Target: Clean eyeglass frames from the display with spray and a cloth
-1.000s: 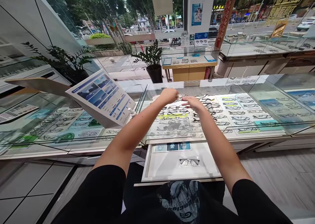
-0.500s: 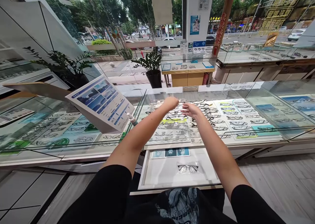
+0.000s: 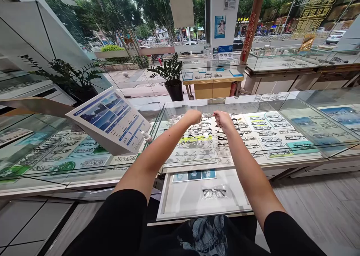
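Note:
Both arms stretch out over the glass-topped display case (image 3: 171, 162). My left hand (image 3: 193, 117) is closed in a fist, knuckles outward, and whatever it may hold is hidden. A short gap to its right, my right hand (image 3: 221, 119) has its fingers curled in and pressed together; anything between them is too small to make out. Rows of eyeglasses (image 3: 201, 129) show beneath and around the hands. Nearer my body, a pair of dark-rimmed glasses (image 3: 214, 193) in a clear plastic bag lies in a pulled-out white drawer (image 3: 182, 203).
On the counter to the left stands a tilted printed sign (image 3: 112, 117), with a small white spray bottle (image 3: 146, 137) by its lower right corner. Potted plants (image 3: 173, 89) stand beyond the case. More glasses (image 3: 271, 141) fill the case on the right.
My right hand's fingers have gone from spread to curled shut, and it sits slightly higher. My left hand stays closed, shifted a little left. The view has turned slightly.

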`<move>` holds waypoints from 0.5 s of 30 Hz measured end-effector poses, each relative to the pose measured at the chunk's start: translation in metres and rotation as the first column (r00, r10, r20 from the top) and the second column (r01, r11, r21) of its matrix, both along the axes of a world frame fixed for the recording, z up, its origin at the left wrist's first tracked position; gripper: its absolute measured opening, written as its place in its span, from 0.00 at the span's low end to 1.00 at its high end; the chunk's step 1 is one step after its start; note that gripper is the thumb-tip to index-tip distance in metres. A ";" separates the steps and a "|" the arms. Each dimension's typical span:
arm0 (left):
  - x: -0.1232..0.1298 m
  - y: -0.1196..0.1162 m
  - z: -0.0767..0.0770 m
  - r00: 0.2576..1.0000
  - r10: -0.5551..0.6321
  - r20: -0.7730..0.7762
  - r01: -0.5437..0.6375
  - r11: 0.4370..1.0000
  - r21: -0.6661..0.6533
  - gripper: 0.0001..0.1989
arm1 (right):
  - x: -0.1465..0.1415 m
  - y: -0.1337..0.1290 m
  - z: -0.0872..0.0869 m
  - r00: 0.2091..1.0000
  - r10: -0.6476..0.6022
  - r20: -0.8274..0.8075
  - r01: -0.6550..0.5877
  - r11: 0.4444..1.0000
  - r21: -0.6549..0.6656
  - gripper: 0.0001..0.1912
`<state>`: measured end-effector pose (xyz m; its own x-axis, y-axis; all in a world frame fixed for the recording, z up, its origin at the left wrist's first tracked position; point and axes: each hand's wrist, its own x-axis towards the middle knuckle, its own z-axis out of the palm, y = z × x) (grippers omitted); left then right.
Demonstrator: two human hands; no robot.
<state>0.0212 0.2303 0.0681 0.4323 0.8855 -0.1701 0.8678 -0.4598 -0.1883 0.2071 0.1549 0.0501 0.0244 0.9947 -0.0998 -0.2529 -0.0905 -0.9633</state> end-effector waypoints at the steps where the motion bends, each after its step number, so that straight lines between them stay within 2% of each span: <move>1: 0.000 0.004 0.002 1.000 0.009 0.001 -0.009 1.000 0.006 0.16 | 0.002 -0.001 0.003 1.000 -0.005 -0.007 0.006 1.000 0.021 0.12; 5: 0.005 0.023 0.007 0.999 0.051 -0.002 -0.051 0.999 0.013 0.16 | 0.008 -0.005 0.016 1.000 -0.012 -0.022 0.014 0.995 0.102 0.15; 9: 0.013 0.038 0.000 0.996 0.088 -0.021 -0.088 0.996 -0.020 0.21 | 0.008 -0.015 0.032 1.000 -0.001 -0.016 0.004 0.988 0.157 0.19; 15: 0.018 0.036 -0.008 0.994 0.107 0.009 -0.107 0.994 -0.032 0.22 | 0.001 -0.034 0.050 0.994 0.107 -0.039 -0.094 0.963 0.251 0.26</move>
